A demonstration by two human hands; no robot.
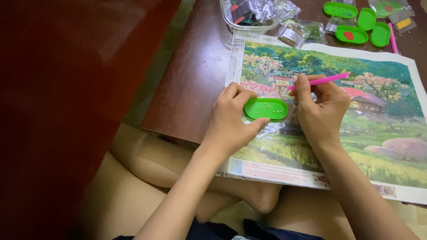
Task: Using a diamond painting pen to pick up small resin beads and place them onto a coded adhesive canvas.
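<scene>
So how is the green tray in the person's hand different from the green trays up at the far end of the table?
The held green tray rests on the canvas, pinched by the left hand; the spare green trays lie untouched on the table. The held tray carries small yellowish beads, while one spare tray holds a red piece. All share a bright green, oval shape.

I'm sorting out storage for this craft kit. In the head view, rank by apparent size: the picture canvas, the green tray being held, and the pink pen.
1. Picture canvas, far the largest.
2. Green tray and pink pen: too alike to rank, since the right hand hides part of the pen.
</scene>
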